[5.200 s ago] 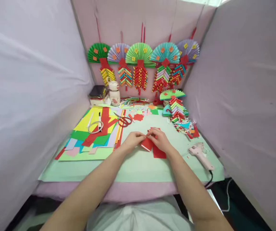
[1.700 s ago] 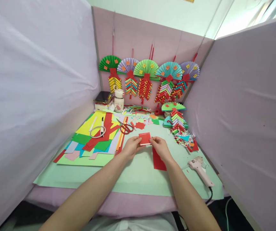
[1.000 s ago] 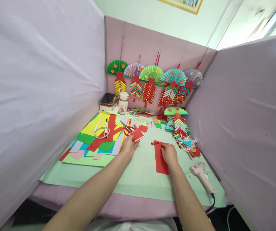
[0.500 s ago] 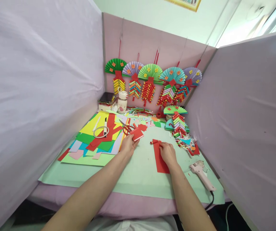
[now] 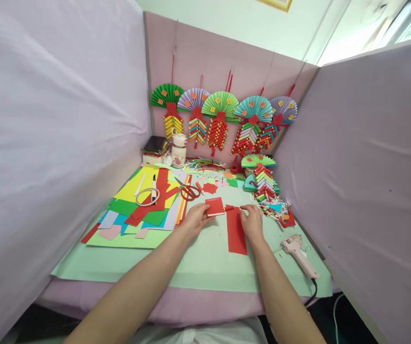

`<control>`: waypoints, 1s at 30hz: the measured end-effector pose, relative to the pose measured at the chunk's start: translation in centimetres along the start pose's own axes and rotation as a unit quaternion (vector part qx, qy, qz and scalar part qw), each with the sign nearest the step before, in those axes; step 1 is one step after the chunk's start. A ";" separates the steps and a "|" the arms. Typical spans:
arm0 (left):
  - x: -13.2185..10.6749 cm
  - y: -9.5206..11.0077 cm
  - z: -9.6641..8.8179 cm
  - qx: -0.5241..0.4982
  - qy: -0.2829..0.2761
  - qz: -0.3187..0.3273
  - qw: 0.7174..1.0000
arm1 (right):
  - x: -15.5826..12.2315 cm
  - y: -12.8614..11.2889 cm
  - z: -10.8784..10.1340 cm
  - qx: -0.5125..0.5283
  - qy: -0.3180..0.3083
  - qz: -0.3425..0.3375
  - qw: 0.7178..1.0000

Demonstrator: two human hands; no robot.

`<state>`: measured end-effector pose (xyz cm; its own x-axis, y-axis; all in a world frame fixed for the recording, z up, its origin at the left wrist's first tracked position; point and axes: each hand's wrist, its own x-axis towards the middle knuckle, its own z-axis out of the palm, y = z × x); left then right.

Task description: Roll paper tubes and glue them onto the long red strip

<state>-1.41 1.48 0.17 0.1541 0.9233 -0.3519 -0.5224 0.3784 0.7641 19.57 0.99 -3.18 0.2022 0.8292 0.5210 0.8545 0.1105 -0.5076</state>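
Note:
My left hand [image 5: 195, 217] pinches a small stack of red paper squares [image 5: 214, 207] just above the pale green mat [image 5: 205, 260]. My right hand [image 5: 252, 220] rests with curled fingers on the far end of a long red paper strip [image 5: 236, 230] lying on the mat. That end of the strip is curled into a small roll. The two hands are close together, with the red squares beside the strip's rolled end.
Red-handled scissors [image 5: 189, 191] and a pile of coloured paper sheets [image 5: 141, 205] lie to the left, with a tape ring [image 5: 147, 196] on top. A glue gun [image 5: 296, 248] lies at the right. Finished paper fan-and-firecracker ornaments [image 5: 223, 117] hang on the back wall; more ornaments [image 5: 263, 179] lie below.
My left hand brought the red squares back from near the scissors to beside the strip. My right hand moved up to the strip's rolled end. The camera tilted slightly.

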 end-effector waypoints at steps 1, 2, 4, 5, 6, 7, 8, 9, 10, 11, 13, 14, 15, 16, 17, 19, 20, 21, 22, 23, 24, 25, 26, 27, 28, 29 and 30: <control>0.1 0.1 0.0 0.004 0.005 0.000 1.000 | 0.2 0.0 0.0 0.007 0.004 -0.002 1.000; 0.3 0.3 0.1 0.010 0.009 -0.004 1.000 | 0.4 -0.1 -0.1 0.014 0.006 -0.008 1.000; 0.5 1.0 0.5 0.026 0.009 -0.011 1.000 | 1.5 -0.1 -0.6 0.028 0.008 -0.029 0.999; 0.7 1.5 0.8 0.034 0.007 -0.013 0.999 | 2.3 -0.1 -0.9 0.035 0.010 -0.040 0.999; 0.8 1.9 1.0 0.037 0.004 -0.001 0.999 | 3.2 -0.1 -1.2 0.040 0.017 -0.049 0.998; 1.0 2.3 1.2 0.035 0.012 0.009 0.999 | 4.2 0.0 -1.6 0.039 0.024 -0.052 0.998; 1.2 2.6 1.4 0.033 0.021 0.014 0.999 | 5.3 0.0 -2.0 0.034 0.028 -0.051 0.998; 1.4 2.8 1.5 0.024 0.024 0.019 0.999 | 6.4 0.0 -2.4 0.026 0.026 -0.049 0.998; 1.6 2.9 1.5 0.009 0.026 0.026 0.999 | 7.5 0.0 -2.7 0.018 0.023 -0.043 0.999; 1.7 2.7 1.5 -0.007 0.033 0.028 0.999 | 8.4 -0.1 -3.0 0.011 0.017 -0.039 0.999; 1.8 2.2 1.1 -0.035 0.044 0.023 0.998 | 9.9 -0.6 -3.2 0.004 0.000 -0.037 0.999; 1.8 1.8 0.9 -0.043 0.049 0.014 0.998 | 10.4 -1.0 -3.1 0.002 -0.009 -0.039 0.999; 1.7 1.5 0.7 -0.048 0.052 0.004 0.997 | 10.9 -1.4 -3.0 0.002 -0.018 -0.042 0.999; 1.6 1.2 0.5 -0.052 0.052 -0.005 0.997 | 11.4 -1.8 -2.7 0.001 -0.029 -0.045 0.999; 1.4 1.0 0.3 -0.055 0.049 -0.012 0.997 | 11.9 -2.2 -2.3 0.000 -0.042 -0.047 0.998; 1.0 0.9 0.2 -0.061 0.038 -0.017 0.997 | 12.9 -3.0 -1.4 -0.004 -0.075 -0.051 0.996; 0.9 0.9 0.2 -0.063 0.036 -0.023 0.997 | 13.5 -3.4 -0.8 -0.005 -0.094 -0.054 0.994; 0.8 1.0 0.3 -0.068 0.037 -0.030 0.997 | 14.1 -3.7 -0.2 -0.005 -0.113 -0.058 0.992; 0.6 1.1 0.3 -0.072 0.043 -0.039 0.996 | 14.7 -4.0 0.5 -0.005 -0.133 -0.063 0.989; 0.6 1.1 0.3 -0.076 0.041 -0.048 0.995 | 15.4 -4.2 1.2 -0.006 -0.150 -0.071 0.986; 0.5 1.2 0.4 -0.079 0.038 -0.056 0.995 | 16.0 -4.5 1.9 -0.009 -0.166 -0.083 0.983; 0.4 1.2 0.4 -0.083 0.036 -0.064 0.994 | 16.7 -4.6 2.7 -0.014 -0.181 -0.096 0.979; 0.3 1.2 0.4 -0.085 0.035 -0.071 0.993 | 17.2 -4.7 3.4 -0.022 -0.194 -0.110 0.975; 0.2 1.2 0.4 -0.087 0.033 -0.078 0.993 | 17.7 -4.7 4.2 -0.032 -0.208 -0.121 0.970; 0.2 1.2 0.4 -0.088 0.031 -0.085 0.992 | 18.1 -4.6 4.9 -0.043 -0.223 -0.130 0.965; 0.1 1.2 0.3 -0.087 0.026 -0.093 0.991 | 18.5 -4.5 5.5 -0.055 -0.241 -0.134 0.960; 0.0 1.2 0.3 -0.087 0.019 -0.101 0.991 | 18.7 -4.3 6.1 -0.067 -0.263 -0.135 0.953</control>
<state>-1.76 1.98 1.22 0.2399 0.8258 -0.5105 -0.6220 0.5344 0.5723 16.73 19.37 4.54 -0.2711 0.9442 0.1868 0.9019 0.3170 -0.2935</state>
